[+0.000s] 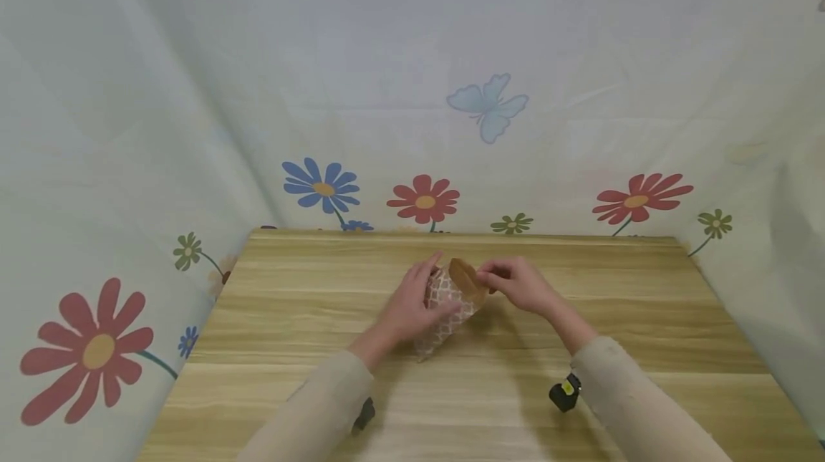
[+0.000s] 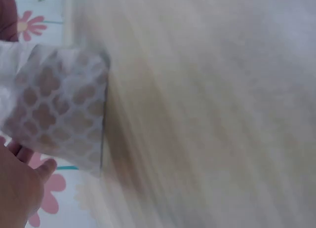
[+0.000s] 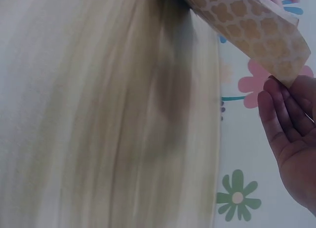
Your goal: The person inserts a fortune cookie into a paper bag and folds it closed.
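Paper bag (image 1: 450,291), brown mouth (image 1: 465,280) open, inside unclear.

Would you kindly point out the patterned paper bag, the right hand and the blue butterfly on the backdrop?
Patterned paper bag (image 1: 445,292): head view, on its patterned side.
Right hand (image 1: 523,286): head view, on its back.
Blue butterfly (image 1: 490,107): head view, where its wings meet.

a wood-grain table (image 1: 470,394) stands before pale cloth (image 1: 399,54) printed with flowers (image 1: 425,202) and a blue butterfly (image 1: 491,107).
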A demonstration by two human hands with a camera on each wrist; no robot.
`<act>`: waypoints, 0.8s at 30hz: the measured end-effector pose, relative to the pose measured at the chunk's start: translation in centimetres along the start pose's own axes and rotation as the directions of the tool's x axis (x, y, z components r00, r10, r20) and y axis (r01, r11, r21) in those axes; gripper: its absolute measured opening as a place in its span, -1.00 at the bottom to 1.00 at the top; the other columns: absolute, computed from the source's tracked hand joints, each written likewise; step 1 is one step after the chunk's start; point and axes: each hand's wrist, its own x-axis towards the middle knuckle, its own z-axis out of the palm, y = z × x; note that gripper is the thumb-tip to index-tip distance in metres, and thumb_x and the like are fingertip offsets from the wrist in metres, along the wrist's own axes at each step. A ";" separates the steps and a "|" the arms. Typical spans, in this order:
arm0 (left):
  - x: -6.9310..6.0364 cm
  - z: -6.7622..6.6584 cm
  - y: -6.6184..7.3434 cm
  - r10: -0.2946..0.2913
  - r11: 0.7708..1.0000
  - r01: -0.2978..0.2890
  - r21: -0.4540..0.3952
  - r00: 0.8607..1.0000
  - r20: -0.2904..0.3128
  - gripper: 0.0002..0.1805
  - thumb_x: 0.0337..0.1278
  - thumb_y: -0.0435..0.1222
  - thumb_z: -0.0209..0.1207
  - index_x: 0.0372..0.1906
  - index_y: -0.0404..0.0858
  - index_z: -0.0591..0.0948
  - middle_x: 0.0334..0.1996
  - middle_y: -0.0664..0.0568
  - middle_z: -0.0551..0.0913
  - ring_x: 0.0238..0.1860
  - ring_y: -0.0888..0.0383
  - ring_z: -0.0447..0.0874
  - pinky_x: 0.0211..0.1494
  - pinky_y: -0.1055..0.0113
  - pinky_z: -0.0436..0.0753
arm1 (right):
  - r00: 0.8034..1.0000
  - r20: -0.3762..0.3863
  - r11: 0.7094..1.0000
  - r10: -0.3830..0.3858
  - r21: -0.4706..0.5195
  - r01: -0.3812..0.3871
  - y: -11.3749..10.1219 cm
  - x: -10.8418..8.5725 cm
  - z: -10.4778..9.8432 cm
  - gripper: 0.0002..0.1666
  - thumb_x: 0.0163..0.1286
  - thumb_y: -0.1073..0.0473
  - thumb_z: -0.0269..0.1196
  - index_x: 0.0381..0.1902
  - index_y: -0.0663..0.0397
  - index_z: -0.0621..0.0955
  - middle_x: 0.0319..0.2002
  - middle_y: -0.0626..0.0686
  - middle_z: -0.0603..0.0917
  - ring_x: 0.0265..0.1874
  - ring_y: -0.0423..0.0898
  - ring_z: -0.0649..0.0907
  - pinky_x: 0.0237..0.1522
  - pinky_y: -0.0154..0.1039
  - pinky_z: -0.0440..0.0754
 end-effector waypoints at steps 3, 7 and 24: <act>0.4 -0.8 0.1 0.025 0.993 -0.027 -0.112 1.000 -0.016 -0.24 0.58 0.07 0.10 0.68 -0.13 0.26 0.51 -0.17 0.45 0.48 -0.11 0.45 0.53 -0.11 0.44 | 1.000 0.017 1.000 -0.006 -0.007 0.006 -0.2 0.2 -0.5 -0.79 0.62 0.15 0.27 -0.07 0.15 0.78 -0.27 0.01 0.79 -0.24 0.09 0.75 -0.09 0.23 0.73; 1.1 -1.3 0.1 0.014 0.979 -0.020 -0.203 0.999 -0.030 -0.46 0.68 -0.09 0.04 0.53 -0.27 0.47 0.34 -0.16 0.63 0.34 -0.08 0.61 0.42 -0.02 0.57 | 0.999 0.034 1.000 -0.016 -0.024 0.016 -0.3 0.4 -1.0 -0.79 0.62 0.15 0.26 -0.09 0.13 0.78 -0.28 -0.01 0.78 -0.27 -0.06 0.73 -0.11 0.14 0.74; 1.8 -0.8 0.1 -0.109 0.951 0.099 -0.293 0.994 -0.017 -0.81 0.49 -0.14 0.31 -0.07 -0.16 0.80 -0.14 0.09 0.80 -0.13 0.19 0.69 -0.02 0.25 0.71 | 0.998 0.058 0.999 -0.028 -0.037 0.030 0.1 1.4 -2.0 -0.78 0.62 0.16 0.27 -0.05 0.15 0.79 -0.15 0.04 0.80 -0.17 -0.06 0.71 -0.07 -0.12 0.70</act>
